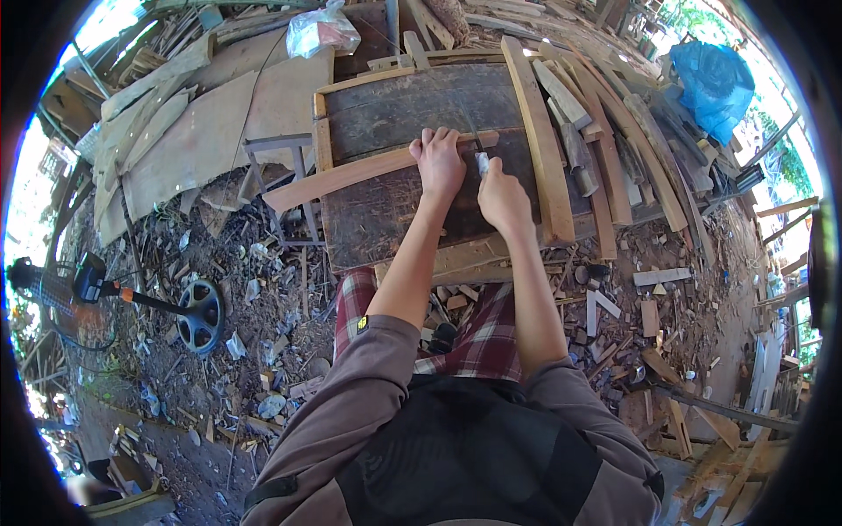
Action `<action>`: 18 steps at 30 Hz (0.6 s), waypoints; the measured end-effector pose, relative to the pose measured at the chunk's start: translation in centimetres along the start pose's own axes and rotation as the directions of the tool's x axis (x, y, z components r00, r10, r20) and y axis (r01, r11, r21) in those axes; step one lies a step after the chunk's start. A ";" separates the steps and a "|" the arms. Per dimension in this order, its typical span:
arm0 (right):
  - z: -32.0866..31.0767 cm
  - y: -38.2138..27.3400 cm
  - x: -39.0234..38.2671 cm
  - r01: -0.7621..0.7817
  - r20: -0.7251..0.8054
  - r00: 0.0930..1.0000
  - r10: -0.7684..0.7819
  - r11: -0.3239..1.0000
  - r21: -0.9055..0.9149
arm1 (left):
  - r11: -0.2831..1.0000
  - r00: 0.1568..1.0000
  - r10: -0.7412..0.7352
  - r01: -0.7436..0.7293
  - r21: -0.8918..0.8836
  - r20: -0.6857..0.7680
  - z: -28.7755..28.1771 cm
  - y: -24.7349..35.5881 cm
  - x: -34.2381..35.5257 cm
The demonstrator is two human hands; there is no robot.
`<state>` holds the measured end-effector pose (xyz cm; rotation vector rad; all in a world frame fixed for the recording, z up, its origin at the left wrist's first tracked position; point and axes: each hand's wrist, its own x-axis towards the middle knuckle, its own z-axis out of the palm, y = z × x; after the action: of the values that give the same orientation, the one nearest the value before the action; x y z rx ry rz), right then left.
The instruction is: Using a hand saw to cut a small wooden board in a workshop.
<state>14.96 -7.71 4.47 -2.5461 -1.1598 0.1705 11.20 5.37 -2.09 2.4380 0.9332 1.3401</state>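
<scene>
A long reddish wooden plank (346,179) lies slantwise across a dark, worn workbench (373,223), its left end jutting past the bench edge. My left hand (440,165) is wrapped over the plank near its right part, fingers curled on the far side. Just to the right, my right hand (506,200) is closed around the pale handle of a handsaw (481,161). The thin dark blade points away from me and crosses the plank close to its right end. How deep the blade sits in the wood is too small to tell.
A thick wooden beam (537,145) borders the bench on the right, beside stacked boards (614,167). Wood scraps (662,276) litter the ground. A fan (197,316) lies at left, sheets of board (206,136) behind it. A blue plastic bag (712,86) hangs at far right.
</scene>
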 end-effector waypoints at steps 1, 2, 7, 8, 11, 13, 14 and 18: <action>-0.7 0.1 0.4 0.006 0.023 1.000 -0.006 1.000 0.003 | 1.000 1.000 -0.002 0.002 0.001 0.000 0.1 0.1 0.1; -2.1 -0.2 0.4 -0.013 0.065 0.998 0.011 1.000 0.026 | 0.999 0.999 0.019 -0.020 -0.028 -0.049 0.1 0.2 0.1; -4.8 -0.1 1.5 -0.003 0.129 0.992 0.004 1.000 -0.003 | 0.997 0.986 0.067 -0.071 -0.021 -0.150 0.1 0.6 0.1; -5.2 -0.1 1.2 -0.007 0.134 0.991 0.007 1.000 -0.004 | 0.997 0.988 0.068 -0.073 -0.026 -0.139 -0.2 0.9 -0.1; -6.6 -0.1 -0.9 -0.001 0.122 0.993 -0.001 1.000 0.011 | 0.993 0.973 0.115 -0.115 0.012 -0.198 -1.1 1.5 -0.6; -7.4 -0.2 -3.3 0.022 0.105 0.994 -0.021 1.000 -0.002 | 0.985 0.964 0.170 -0.169 0.021 -0.206 -2.3 1.9 -1.2; -7.5 -0.5 -4.9 0.015 0.044 0.999 -0.015 1.000 0.004 | 0.976 0.952 0.218 -0.216 0.032 -0.213 -3.0 2.2 -1.5; -5.5 -0.3 -9.9 0.033 -0.189 0.982 -0.002 0.986 0.160 | 0.955 0.915 0.292 -0.297 0.028 -0.279 -5.7 3.8 -2.5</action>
<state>9.55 -16.40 9.46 -2.3510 -1.0505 0.0174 7.19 0.19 1.19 2.4946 0.6189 1.8256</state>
